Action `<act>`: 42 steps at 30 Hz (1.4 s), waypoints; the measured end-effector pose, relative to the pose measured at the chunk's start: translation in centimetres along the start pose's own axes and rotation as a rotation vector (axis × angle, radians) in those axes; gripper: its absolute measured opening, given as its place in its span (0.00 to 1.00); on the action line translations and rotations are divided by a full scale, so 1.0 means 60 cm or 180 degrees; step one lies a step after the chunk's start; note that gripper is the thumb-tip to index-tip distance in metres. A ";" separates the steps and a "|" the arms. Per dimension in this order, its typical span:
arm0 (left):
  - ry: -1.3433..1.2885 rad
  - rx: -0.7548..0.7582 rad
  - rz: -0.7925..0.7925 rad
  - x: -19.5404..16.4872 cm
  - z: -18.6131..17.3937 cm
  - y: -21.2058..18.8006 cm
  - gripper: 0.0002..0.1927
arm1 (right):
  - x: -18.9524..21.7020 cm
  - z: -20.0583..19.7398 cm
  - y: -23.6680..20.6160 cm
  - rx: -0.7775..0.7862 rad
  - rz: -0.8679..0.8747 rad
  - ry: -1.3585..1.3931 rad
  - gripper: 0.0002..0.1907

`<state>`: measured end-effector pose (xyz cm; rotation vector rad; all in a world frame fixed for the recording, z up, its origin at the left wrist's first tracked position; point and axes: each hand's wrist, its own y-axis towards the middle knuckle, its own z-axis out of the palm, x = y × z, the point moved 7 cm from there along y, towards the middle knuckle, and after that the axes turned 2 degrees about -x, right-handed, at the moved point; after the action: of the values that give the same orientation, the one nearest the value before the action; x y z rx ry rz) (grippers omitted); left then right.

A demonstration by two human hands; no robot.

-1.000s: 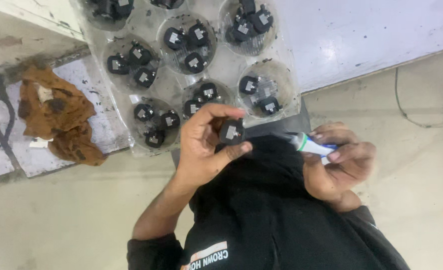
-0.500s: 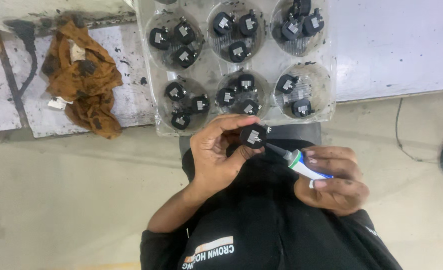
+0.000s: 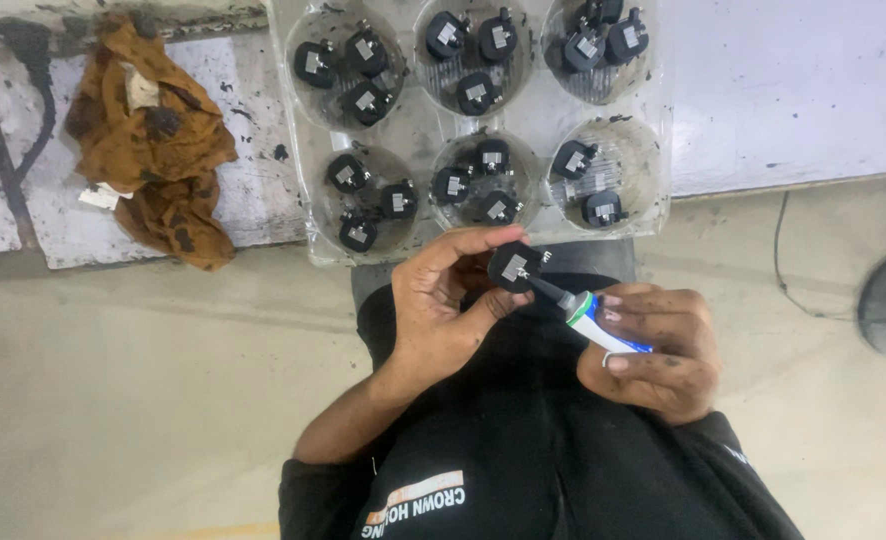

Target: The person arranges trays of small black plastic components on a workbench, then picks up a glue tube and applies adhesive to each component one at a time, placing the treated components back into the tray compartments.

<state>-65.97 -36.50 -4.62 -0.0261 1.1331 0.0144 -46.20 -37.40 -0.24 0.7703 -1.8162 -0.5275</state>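
The left hand (image 3: 443, 310) pinches a small round black part (image 3: 516, 268) between thumb and fingertips, just in front of the clear plastic tray (image 3: 418, 125) on the tabletop (image 3: 783, 90). The right hand (image 3: 653, 350) is clamped around a small white tube with a green band (image 3: 588, 315), its dark nozzle touching the part's rim. Doing this well probably means holding the part steady and squeezing gently. The part is black, disc-like, with a pale square patch on its face.

The single head-worn camera looks steeply down (almost straight over the lap) from close range at both hands, with the clear tray (image 3: 313, 215) just beyond them.
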 end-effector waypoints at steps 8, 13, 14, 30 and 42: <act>-0.0037 -0.0037 0.0009 0.009 0.000 -0.004 0.24 | -0.004 -0.003 -0.013 0.0211 0.0098 -0.0105 0.20; -0.0071 -0.0054 -0.0063 0.021 -0.002 -0.009 0.25 | -0.001 -0.011 -0.015 0.0153 0.0020 -0.0105 0.21; -0.0082 -0.0059 -0.0092 0.025 -0.002 -0.011 0.25 | -0.002 -0.008 -0.015 0.0260 0.0043 -0.0113 0.22; -0.1286 0.0194 -0.0518 0.086 0.023 -0.035 0.24 | -0.011 -0.020 -0.017 -0.0663 -0.0107 -0.0011 0.24; -0.1217 0.0250 -0.0721 0.093 0.020 -0.043 0.21 | -0.021 -0.022 -0.028 -0.0045 0.0123 0.0101 0.24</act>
<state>-62.46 -39.04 -9.11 -0.0783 0.7428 -0.2186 -44.20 -37.65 -1.75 0.7287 -1.7929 -0.4997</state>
